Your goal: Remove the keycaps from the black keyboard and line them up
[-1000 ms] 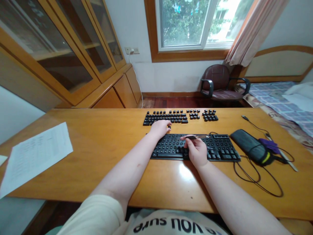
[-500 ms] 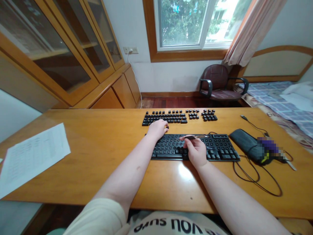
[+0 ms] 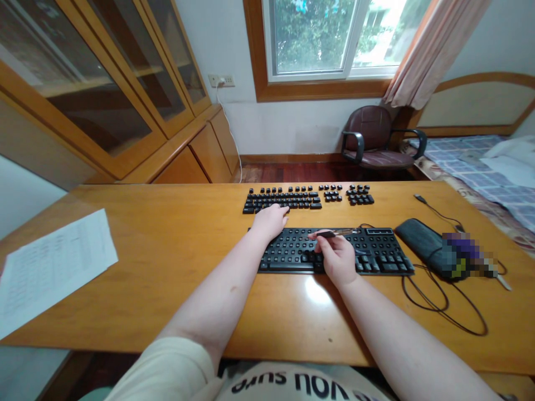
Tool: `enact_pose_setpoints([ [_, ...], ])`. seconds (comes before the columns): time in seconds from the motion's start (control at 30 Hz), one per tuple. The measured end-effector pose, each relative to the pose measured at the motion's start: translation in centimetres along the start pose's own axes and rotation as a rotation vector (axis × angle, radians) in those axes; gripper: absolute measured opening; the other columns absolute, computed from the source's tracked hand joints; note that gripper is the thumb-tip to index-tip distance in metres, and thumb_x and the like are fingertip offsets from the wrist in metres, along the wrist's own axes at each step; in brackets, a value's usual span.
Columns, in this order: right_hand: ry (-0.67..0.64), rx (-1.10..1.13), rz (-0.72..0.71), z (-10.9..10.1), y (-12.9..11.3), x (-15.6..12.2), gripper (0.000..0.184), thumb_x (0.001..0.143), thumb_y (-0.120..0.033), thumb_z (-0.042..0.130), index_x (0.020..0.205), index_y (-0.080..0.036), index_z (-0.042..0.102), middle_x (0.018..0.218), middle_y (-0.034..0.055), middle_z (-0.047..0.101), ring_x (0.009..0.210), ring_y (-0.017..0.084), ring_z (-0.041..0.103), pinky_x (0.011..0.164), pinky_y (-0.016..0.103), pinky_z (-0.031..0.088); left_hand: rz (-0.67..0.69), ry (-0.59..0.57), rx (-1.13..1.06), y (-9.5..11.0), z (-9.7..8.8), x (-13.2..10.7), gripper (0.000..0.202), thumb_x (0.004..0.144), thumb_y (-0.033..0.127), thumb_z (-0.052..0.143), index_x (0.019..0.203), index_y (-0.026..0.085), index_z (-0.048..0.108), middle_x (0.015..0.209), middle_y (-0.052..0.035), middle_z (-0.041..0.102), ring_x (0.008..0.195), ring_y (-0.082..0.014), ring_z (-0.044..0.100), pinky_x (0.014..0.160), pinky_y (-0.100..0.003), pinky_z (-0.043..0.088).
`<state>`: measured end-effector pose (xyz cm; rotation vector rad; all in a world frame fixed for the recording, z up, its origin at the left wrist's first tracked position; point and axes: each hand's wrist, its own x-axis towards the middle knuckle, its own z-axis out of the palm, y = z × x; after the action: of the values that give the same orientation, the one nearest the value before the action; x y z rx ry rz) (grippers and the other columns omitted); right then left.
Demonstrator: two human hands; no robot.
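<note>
A black keyboard [image 3: 371,253] with its keycaps taken off lies on the wooden desk [image 3: 175,250]. Behind it, the loose black keycaps [image 3: 288,199] are laid out in rows in keyboard order. My left hand [image 3: 270,220] reaches past the keyboard's far left corner, its curled fingers touching the front row of keycaps; what they pinch is hidden. My right hand [image 3: 336,256] rests on the keyboard's middle and grips a thin dark tool [image 3: 334,233] that points right.
A sheet of printed paper [image 3: 50,270] lies at the desk's left edge. A dark pouch [image 3: 424,244] and a looping black cable [image 3: 443,303] sit right of the keyboard. An armchair [image 3: 376,142], cabinets and a bed stand beyond the desk.
My left hand has edged slightly forward onto the front row of keycaps. The right hand stays in place with the tool.
</note>
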<state>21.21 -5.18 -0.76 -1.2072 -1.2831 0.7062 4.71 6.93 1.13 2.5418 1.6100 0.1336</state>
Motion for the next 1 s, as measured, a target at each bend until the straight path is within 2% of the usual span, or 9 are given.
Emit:
enact_pose_setpoints([
  [0.3,-0.004,0.010,0.023,0.05,0.20,0.03,0.021,0.085,-0.033,0.052,0.085,-0.017,0.067,0.078,0.0056,0.070,0.052,0.012,0.056,0.053,0.027,0.049,0.025,-0.018,0.015,-0.36,0.71,0.13,0.040,0.086,0.035,0.048,0.124,0.027,0.052,0.111,-0.0087,0.057,0.096,-0.0235,0.059,0.082,-0.032,0.045],
  [0.47,0.001,0.027,0.019,0.14,0.17,0.07,0.021,0.085,-0.034,0.053,0.083,-0.017,0.066,0.079,0.0060,0.070,0.052,0.013,0.056,0.052,0.027,0.049,0.011,-0.024,-0.026,-0.35,0.79,0.19,0.031,0.086,0.034,0.048,0.113,0.026,0.060,0.109,-0.0074,0.058,0.096,-0.0226,0.059,0.084,-0.032,0.045],
  [0.67,0.003,0.042,0.008,0.19,0.27,0.06,0.021,0.085,-0.034,0.053,0.084,-0.018,0.067,0.079,0.0055,0.070,0.052,0.013,0.056,0.052,0.026,0.048,0.005,-0.021,-0.030,-0.35,0.89,0.29,0.045,0.086,0.033,0.046,0.131,0.027,0.046,0.112,-0.0094,0.057,0.097,-0.0236,0.059,0.084,-0.033,0.044],
  [0.83,-0.001,0.047,0.011,0.13,0.38,0.01,0.020,0.085,-0.033,0.053,0.086,-0.018,0.067,0.080,0.0053,0.069,0.052,0.012,0.055,0.053,0.027,0.048,0.033,0.004,-0.032,-0.44,0.67,0.26,0.032,0.087,0.031,0.043,0.114,0.026,0.060,0.109,-0.0067,0.059,0.095,-0.0218,0.059,0.082,-0.030,0.045],
  [0.93,-0.004,0.038,0.004,0.07,0.33,0.01,0.021,0.086,-0.033,0.052,0.086,-0.018,0.067,0.080,0.0054,0.069,0.052,0.012,0.055,0.054,0.027,0.048,0.018,0.030,-0.047,-0.40,0.54,0.16,0.032,0.086,0.032,0.047,0.116,0.026,0.058,0.110,-0.0063,0.058,0.095,-0.0206,0.058,0.083,-0.029,0.045],
  [1.0,-0.006,0.029,0.005,0.04,0.24,0.02,0.021,0.085,-0.033,0.052,0.085,-0.018,0.067,0.079,0.0057,0.069,0.053,0.012,0.055,0.054,0.027,0.048,0.029,0.008,-0.037,-0.38,0.59,0.15,0.032,0.086,0.033,0.049,0.115,0.027,0.059,0.110,-0.0060,0.057,0.095,-0.0204,0.058,0.082,-0.029,0.045],
])
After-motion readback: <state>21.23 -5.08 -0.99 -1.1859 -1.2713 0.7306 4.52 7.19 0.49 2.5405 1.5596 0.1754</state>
